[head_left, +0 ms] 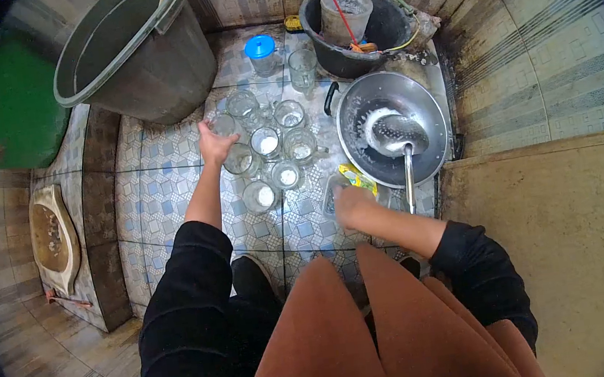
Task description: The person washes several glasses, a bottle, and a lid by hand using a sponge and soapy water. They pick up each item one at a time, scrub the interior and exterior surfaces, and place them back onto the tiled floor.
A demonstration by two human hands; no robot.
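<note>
My left hand (pixel 216 143) is wrapped round a clear glass (pixel 224 125) at the left edge of a cluster of several glass mugs (pixel 265 142) on the tiled floor. Some of these mugs show white suds at the bottom. My right hand (pixel 353 205), smeared by motion, is over a small clear plastic container (pixel 329 199). A yellow packet (pixel 358 178) lies right beside that hand. Its fingers are not clear enough to show what they hold. Beyond it stands a wide metal wok (pixel 419 83) with suds and a perforated skimmer (pixel 401 135) inside.
A large grey bin (pixel 152 75) stands at the back left. A black tub (pixel 327 53) holding a bucket (pixel 347 13) is at the back right. Near it are a blue-lidded jug (pixel 261 54) and a taller glass mug (pixel 302 68). A squat toilet (pixel 60 248) is on the left ledge.
</note>
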